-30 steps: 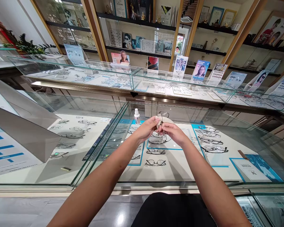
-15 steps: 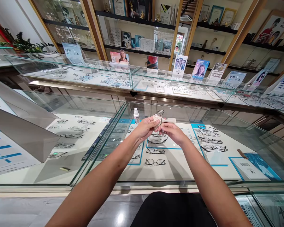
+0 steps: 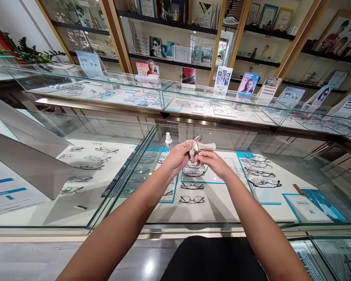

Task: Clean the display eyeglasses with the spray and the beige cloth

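Above the glass counter, my left hand (image 3: 179,154) is closed on a pale cleaning cloth (image 3: 207,146), pinching it around part of a pair of eyeglasses (image 3: 197,137). One end of the cloth sticks out to the right, over my other hand. My right hand (image 3: 213,160) has its fingers closed on the thin dark frame of the same eyeglasses, right beside the left fingertips. Fingers and cloth hide much of the frame and the lenses. A small white bottle (image 3: 168,142) stands upright on the counter just left of my hands.
Several eyeglasses (image 3: 192,199) lie in rows inside the glass display case (image 3: 222,212) under my hands. A large folded sign (image 3: 23,171) stands at the left. Another glass counter (image 3: 111,102) with upright cards runs behind, before wall shelves (image 3: 169,62).
The cloth has shifted and bunched between my fingers, its free end now narrower and slightly higher. My hands have moved only slightly, and both keep their hold.
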### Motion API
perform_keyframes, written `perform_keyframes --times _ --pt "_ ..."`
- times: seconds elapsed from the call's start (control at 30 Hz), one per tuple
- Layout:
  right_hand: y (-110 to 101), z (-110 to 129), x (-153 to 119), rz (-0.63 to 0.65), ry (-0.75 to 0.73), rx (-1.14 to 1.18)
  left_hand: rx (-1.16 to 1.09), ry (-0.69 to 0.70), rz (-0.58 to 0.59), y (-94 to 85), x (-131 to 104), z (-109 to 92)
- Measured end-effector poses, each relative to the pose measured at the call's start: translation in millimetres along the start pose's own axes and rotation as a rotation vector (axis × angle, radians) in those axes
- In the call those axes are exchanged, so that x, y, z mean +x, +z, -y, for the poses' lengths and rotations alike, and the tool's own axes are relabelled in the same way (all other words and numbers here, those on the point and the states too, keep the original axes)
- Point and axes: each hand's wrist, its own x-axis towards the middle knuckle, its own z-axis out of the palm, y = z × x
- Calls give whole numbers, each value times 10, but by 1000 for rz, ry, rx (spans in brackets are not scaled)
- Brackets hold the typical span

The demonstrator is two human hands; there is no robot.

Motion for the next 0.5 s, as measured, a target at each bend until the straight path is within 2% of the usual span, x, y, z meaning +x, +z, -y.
perform_keyframes --times 0.17,0.33,0.5 --pt "-15 -21 -7 -20 3 60 -34 -27 14 -3 -21 -43" --pt "-1 -20 -10 -3 -6 91 53 -28 32 -17 -41 21" --pt "-2 -38 -13 10 14 119 84 -77 67 -15 -50 1"
